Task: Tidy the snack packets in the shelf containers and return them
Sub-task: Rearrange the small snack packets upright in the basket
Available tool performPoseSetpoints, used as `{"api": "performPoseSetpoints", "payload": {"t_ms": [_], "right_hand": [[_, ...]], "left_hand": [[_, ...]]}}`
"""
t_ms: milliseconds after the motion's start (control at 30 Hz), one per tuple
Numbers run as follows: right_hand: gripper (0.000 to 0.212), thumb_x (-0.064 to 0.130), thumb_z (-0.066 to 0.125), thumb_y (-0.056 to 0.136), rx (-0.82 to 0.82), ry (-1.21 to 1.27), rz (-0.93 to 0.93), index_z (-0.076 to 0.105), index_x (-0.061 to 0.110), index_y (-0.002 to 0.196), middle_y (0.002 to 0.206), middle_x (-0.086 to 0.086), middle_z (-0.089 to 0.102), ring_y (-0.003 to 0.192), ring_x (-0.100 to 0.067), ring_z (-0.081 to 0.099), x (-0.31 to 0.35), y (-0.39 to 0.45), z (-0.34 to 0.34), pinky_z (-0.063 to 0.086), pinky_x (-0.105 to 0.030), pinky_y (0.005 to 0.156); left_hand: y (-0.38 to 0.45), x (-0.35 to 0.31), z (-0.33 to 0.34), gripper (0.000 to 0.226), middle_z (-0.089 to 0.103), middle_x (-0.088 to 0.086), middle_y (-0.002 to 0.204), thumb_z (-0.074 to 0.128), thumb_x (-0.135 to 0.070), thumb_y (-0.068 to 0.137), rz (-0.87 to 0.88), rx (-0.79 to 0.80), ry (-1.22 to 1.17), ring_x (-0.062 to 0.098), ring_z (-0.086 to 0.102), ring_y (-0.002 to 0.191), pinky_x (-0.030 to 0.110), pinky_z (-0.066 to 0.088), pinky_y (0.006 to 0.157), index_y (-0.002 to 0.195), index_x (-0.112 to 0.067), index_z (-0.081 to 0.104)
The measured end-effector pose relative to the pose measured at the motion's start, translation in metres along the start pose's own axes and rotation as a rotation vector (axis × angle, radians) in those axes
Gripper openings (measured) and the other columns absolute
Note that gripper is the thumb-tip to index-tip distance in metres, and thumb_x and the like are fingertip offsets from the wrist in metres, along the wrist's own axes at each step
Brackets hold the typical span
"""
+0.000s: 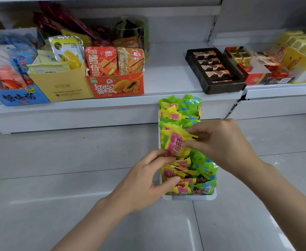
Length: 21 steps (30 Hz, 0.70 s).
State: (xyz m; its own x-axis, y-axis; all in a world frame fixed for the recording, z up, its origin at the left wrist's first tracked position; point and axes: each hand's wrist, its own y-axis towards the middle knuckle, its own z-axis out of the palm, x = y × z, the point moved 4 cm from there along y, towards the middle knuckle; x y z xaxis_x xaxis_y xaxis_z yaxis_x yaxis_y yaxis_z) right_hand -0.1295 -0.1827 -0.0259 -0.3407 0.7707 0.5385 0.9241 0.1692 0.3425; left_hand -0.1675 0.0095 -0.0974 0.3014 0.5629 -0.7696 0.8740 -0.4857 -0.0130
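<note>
- The white container [193,197] sits on the tiled floor [57,160], its far end up against the foot of the shelf [112,104], below the gap between the orange papaya box [116,86] and the black chocolate tray [215,69].
- It is packed with small snack packets [181,109], yellow-and-pink ones along its left side, green ones along its right; the near end looks more jumbled than the far end.
- The right hand [221,142] pinches a yellow packet [177,144] by its crimped top edge, holding it just above the middle of the container.
- The left hand [145,182] has its fingers curled into the yellow packets at the container's near-left corner, thumb pressed against them; it seems to be gathering a small bunch.
- These packets look light, thin and crinkly, likely slick on the film faces, so I would take them by the sealed, serrated ends.
- They should flex without harm, though squeezing may crush what is inside.
- The container looks like stiff plastic; to return it, I would grip both short ends so the loose packets do not spill.
</note>
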Motion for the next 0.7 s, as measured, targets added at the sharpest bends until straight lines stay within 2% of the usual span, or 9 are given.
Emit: {"api": "performPoseSetpoints", "payload": {"t_ms": [33,133,200,300,433,567,700], "right_hand": [[0.029,0.031,0.091,0.065,-0.022,-0.048,-0.03,0.081,0.015,0.086,0.073,0.002,0.076,0.061,-0.003,0.064,0.002,0.0,-0.001,0.048,-0.01,0.064],[0.018,0.018,0.09,0.069,-0.109,-0.078,-0.051,0.08,0.01,0.082,0.072,-0.003,0.075,0.06,-0.017,0.068,0.004,0.008,0.001,0.056,-0.028,0.064],[0.014,0.012,0.088,0.071,-0.075,-0.077,-0.078,0.079,0.009,0.081,0.074,-0.004,0.075,0.063,-0.021,0.069,0.005,0.012,0.01,0.058,-0.034,0.064],[0.013,0.003,0.086,0.069,0.026,-0.061,-0.114,0.08,0.009,0.079,0.076,-0.003,0.075,0.067,-0.021,0.07,0.004,0.003,0.026,0.058,-0.034,0.063],[0.007,0.015,0.081,0.079,0.236,-0.117,0.012,0.079,0.011,0.084,0.081,-0.004,0.076,0.079,-0.026,0.069,-0.002,0.001,0.043,0.054,-0.04,0.072],[0.019,0.041,0.078,0.082,0.312,-0.256,0.091,0.08,0.024,0.091,0.09,0.003,0.075,0.09,-0.017,0.066,-0.003,0.016,0.032,0.054,-0.036,0.078],[0.012,0.038,0.078,0.083,0.347,-0.32,0.123,0.08,0.03,0.091,0.093,0.007,0.074,0.096,-0.016,0.064,0.001,0.016,0.032,0.053,-0.032,0.077]], "left_hand": [[0.001,0.0,0.0,0.044,0.041,-0.03,0.139,0.061,-0.057,0.09,-0.009,0.001,-0.01,-0.013,0.041,0.127,0.0,0.027,0.099,0.13,-0.039,0.06],[0.005,0.0,0.001,0.042,0.043,-0.027,0.14,0.059,-0.059,0.089,-0.04,-0.005,-0.048,-0.012,0.043,0.127,0.005,0.031,0.101,0.125,-0.038,0.062],[0.004,0.001,0.002,0.043,0.041,-0.025,0.139,0.059,-0.058,0.087,-0.048,-0.01,-0.067,-0.01,0.044,0.127,0.005,0.032,0.1,0.124,-0.037,0.064],[0.0,0.003,0.003,0.042,0.039,-0.021,0.138,0.061,-0.057,0.087,-0.068,-0.007,-0.096,-0.007,0.043,0.128,0.01,0.034,0.103,0.124,-0.038,0.063],[0.0,0.003,0.003,0.043,0.041,-0.019,0.132,0.063,-0.055,0.087,-0.075,-0.018,-0.106,-0.003,0.045,0.128,0.015,0.037,0.104,0.125,-0.034,0.064],[0.0,0.001,0.001,0.043,0.043,-0.02,0.128,0.064,-0.053,0.088,-0.063,-0.009,-0.103,-0.005,0.046,0.125,0.009,0.036,0.101,0.126,-0.033,0.063],[-0.001,0.0,0.002,0.044,0.046,-0.018,0.127,0.064,-0.052,0.087,-0.048,-0.021,-0.105,-0.004,0.047,0.124,0.007,0.035,0.099,0.127,-0.032,0.064]]}}
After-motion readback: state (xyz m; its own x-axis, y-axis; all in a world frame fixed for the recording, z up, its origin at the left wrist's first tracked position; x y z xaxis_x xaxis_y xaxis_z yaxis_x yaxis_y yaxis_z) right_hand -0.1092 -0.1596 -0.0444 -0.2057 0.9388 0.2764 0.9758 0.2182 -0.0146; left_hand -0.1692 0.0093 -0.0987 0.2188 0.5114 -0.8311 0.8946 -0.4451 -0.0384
